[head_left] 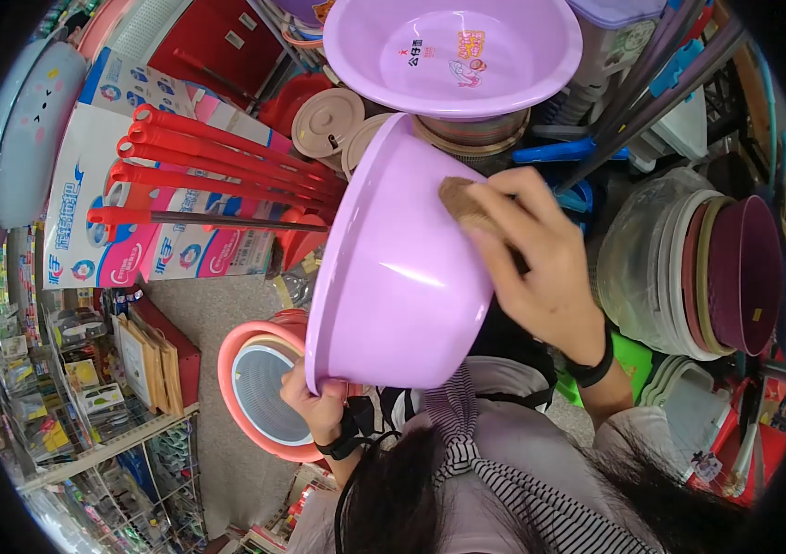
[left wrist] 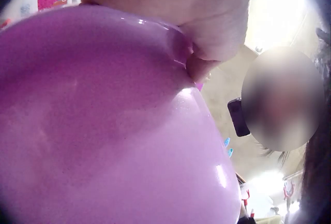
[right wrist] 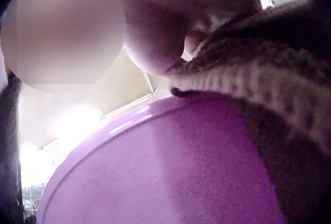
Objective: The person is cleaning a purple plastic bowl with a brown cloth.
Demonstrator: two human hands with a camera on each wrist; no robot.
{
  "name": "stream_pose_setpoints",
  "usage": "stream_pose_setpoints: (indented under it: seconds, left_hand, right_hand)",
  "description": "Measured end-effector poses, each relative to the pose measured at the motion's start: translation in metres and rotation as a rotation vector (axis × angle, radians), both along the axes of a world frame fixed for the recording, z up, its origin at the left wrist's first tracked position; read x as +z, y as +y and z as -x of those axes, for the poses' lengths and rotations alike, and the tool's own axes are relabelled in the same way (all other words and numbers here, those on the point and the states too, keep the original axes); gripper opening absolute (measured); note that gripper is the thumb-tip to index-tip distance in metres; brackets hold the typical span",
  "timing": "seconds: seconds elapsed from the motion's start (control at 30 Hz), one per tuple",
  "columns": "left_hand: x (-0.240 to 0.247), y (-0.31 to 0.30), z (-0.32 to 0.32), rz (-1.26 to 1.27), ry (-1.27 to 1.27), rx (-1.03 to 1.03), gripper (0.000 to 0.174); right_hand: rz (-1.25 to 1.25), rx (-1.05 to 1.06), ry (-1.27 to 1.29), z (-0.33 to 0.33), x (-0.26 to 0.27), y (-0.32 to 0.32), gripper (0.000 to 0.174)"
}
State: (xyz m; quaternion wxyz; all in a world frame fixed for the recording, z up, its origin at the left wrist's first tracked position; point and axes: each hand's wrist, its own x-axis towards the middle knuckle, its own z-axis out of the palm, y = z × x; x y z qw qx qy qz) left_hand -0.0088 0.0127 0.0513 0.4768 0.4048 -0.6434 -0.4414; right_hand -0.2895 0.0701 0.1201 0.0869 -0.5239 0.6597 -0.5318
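Above grey floor [head_left: 185,323], arched right hand [head_left: 541,263] grips brown cloth [head_left: 460,201].

Worn items, viewed from above: 1 pale top [head_left: 550,427] with a short right sleeve [head_left: 638,436]; 1 dark-and-white striped tie [head_left: 459,451], knotted at the chest; 2 black wristbands, 1 left [head_left: 345,445], 1 right [head_left: 595,364]. A thin black cord [head_left: 341,506] curved near the left one.

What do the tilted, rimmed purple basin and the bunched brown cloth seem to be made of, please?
The purple basin looks like glossy plastic, given its highlights. The brown cloth seems a matt textile, given its fuzzy, ribbed surface; fibre unclear.
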Motion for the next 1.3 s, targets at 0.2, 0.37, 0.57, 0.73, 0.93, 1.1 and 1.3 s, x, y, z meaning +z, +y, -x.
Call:
stream_pose_setpoints:
  seconds: [0.2,0.37,0.57,0.73,0.93,1.1,1.3]
  left_hand:
    - [0.008,-0.013,0.006,0.069,-0.261,-0.08,0.046]
    - [0.008,-0.015,0.005,0.003,-0.19,-0.017,0.047]
    - [0.009,-0.011,0.007,-0.021,-0.22,-0.075,0.047]
    - [0.009,-0.01,0.007,-0.048,-0.204,-0.132,0.043]
    - [0.016,-0.011,0.02,-0.081,-0.206,-0.098,0.04]
    - [0.02,-0.013,0.02,-0.093,-0.208,-0.099,0.038]
    - [0.009,-0.008,0.005,-0.001,-0.248,-0.182,0.039]
  right_hand:
    - [0.154,0.093,0.227,-0.035,-0.032,-0.004,0.034]
    - [0.158,0.255,0.248,-0.048,-0.04,0.014,0.043]
    - [0.159,0.1,0.207,-0.027,-0.047,0.007,0.035]
    - [0.029,-0.066,-0.028,-0.021,-0.037,-0.017,0.026]
    - [0.006,0.102,0.393,-0.064,-0.022,-0.008,0.036]
    - [0.019,0.296,0.443,-0.07,-0.028,0.008,0.039]
    - [0.096,-0.034,0.332,-0.02,-0.031,-0.017,0.027]
